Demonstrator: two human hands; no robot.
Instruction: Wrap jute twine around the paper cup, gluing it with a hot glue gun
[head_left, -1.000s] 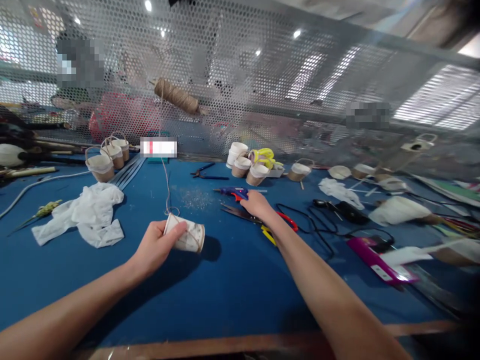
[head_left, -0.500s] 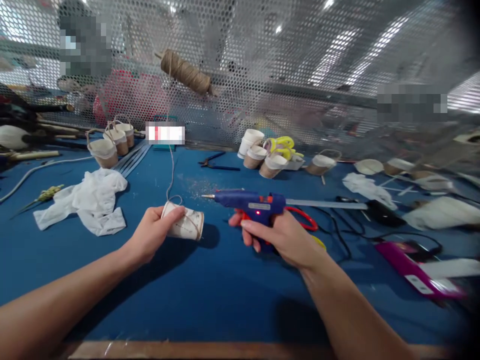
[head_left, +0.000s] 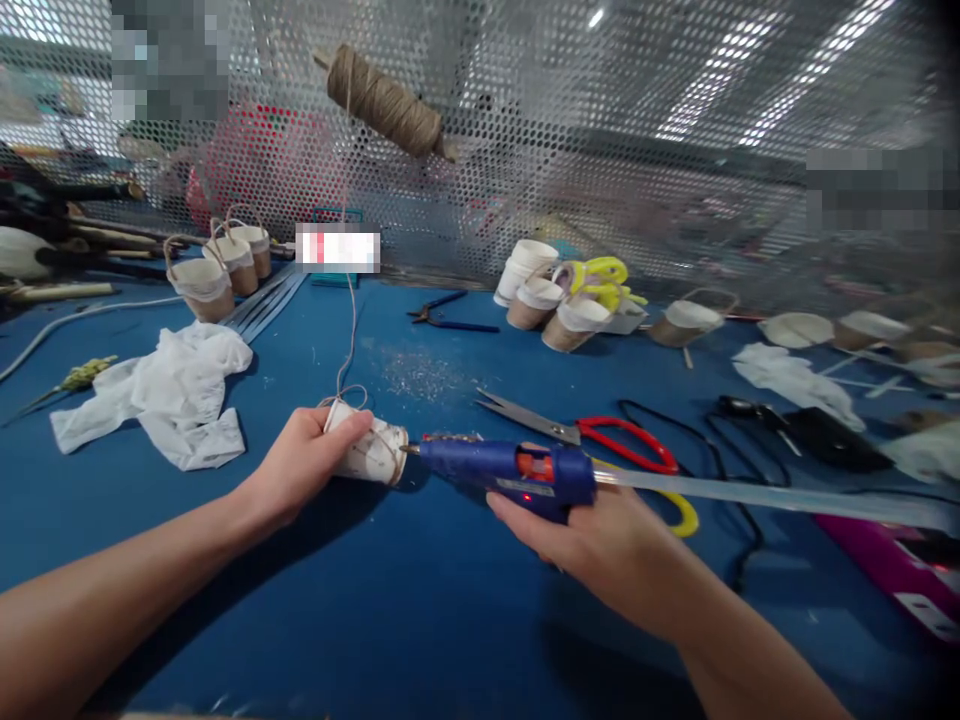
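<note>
The white cup (head_left: 366, 455), at eight o'clock from centre, is seemingly braced by the left hand's (head_left: 300, 455) closed fingers. At its three o'clock, the right hand's (head_left: 600, 550) fingers curl round the glue gun (head_left: 480, 465); twine (head_left: 352, 310) climbs toward twelve, to a spool (head_left: 386, 100) presumably hung for unwinding.

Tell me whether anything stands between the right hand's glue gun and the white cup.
Nothing visible does. The glue gun in the right hand has its nozzle at the end of the white cup in the left hand; whether they touch is unclear. The scissors lie beyond, off that path.
</note>
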